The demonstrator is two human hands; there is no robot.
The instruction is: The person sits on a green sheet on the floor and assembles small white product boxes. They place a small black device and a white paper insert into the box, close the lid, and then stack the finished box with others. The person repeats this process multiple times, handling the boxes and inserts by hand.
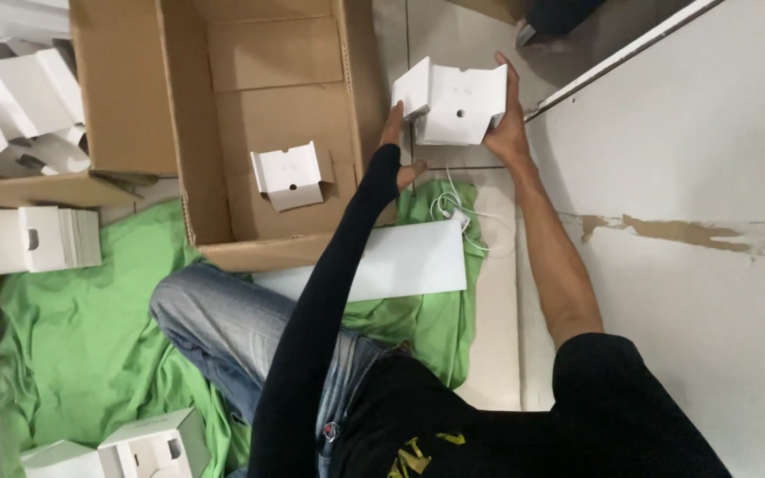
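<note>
A person sitting on the floor is holding a small white folded-cardboard box [458,104] up in front of them, above the tiled floor [498,319] and just to the right of a large open brown corrugated carton [214,195]. The left hand [393,146], its arm in a long black sleeve, is touching the box's lower left corner with its fingers spread and barely curled, while the right hand [508,124] is clasping the box's right side, fingers wrapped over the far edge. The box is sitting roughly squarely in the view, its long axis running left to right; one flap at its left end is standing open, and the face turned to the camera is showing a small round hole near the middle and faint grey marks above it. Inside the carton a second, similar white box [289,174] is lying alone on the bottom with flaps splayed. More white boxes are heaped at the upper left [19,88], a stack of flattened white blanks [33,237] is lying on a green cloth [90,336] at the left, and others are sitting at the lower left [148,447]. A flat white rectangular sheet [400,261] is lying on the cloth beside a thin white cable [458,212].
</note>
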